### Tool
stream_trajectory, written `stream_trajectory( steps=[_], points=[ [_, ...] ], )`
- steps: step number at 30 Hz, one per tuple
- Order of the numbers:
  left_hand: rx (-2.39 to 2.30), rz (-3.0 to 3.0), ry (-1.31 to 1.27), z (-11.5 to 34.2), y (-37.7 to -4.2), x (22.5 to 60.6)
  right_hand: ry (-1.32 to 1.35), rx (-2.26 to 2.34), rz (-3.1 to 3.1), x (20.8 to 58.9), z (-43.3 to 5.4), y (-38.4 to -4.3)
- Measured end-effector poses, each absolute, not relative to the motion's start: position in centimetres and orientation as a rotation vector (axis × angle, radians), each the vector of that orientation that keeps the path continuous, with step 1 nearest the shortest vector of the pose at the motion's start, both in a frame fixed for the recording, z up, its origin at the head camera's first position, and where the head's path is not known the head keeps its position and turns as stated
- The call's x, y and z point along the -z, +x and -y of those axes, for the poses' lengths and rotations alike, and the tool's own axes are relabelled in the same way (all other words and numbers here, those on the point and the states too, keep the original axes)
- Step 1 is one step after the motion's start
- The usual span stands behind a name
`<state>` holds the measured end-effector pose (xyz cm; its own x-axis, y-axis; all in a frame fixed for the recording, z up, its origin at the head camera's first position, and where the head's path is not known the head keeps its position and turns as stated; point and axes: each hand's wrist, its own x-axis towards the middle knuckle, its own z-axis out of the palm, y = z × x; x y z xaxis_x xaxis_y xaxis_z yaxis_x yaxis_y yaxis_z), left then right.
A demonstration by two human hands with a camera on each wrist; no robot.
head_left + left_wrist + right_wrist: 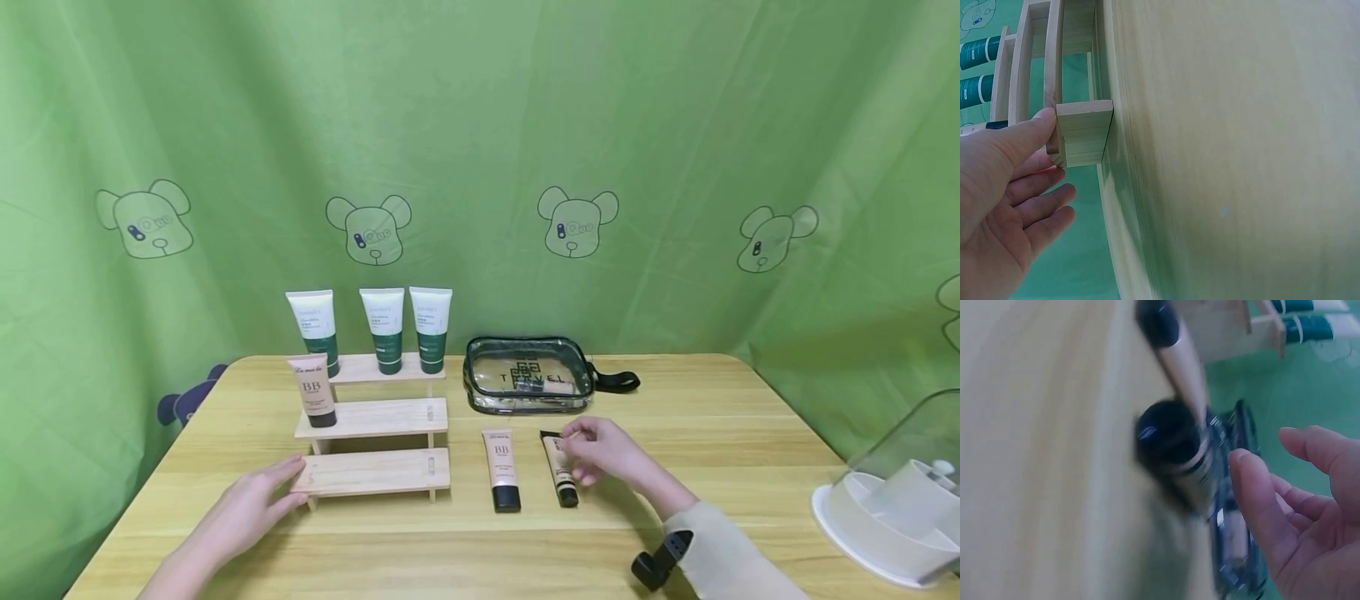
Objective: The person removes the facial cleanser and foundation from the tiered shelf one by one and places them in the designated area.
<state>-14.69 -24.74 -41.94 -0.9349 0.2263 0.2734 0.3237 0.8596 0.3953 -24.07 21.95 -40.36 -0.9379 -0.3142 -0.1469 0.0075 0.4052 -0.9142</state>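
At the left end of the lowest step of a three-tier wooden display stand [371, 472], my left hand [251, 500] pinches the board between thumb and forefinger; in the left wrist view the other fingers of this hand [1016, 194] hang loose. My right hand [600, 450] hovers beside a beige tube with a black cap [558, 468], its fingers overlapping the tube's edge. The right wrist view has that hand [1310, 519] with thumb and fingers apart and nothing between them. A pink BB cream tube [502, 467] lies left of the beige one.
Several white-and-green tubes [382, 329] stand on the top tier, and another BB cream tube [313, 392] on the middle tier. Behind the loose tubes sits a clear travel pouch [528, 375] with a black strap. A white container with a clear cover [892, 517] is at the right.
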Motion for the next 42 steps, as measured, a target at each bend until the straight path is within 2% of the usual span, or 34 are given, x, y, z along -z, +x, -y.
stream_trajectory(
  steps=[10,23,42],
  points=[
    [0.655,2.822,-0.417,24.8,-14.6,41.9,-0.466,1.523,-2.423,37.2,-16.3,-24.2],
    [0.637,2.824,-0.415,24.7,-14.6,41.9,-0.768,1.46,-2.379,36.2,-6.8,-24.8],
    [0.634,2.827,-0.416,24.7,-14.6,41.8,-0.858,1.543,-2.328,33.8,2.4,-25.8]
  ],
)
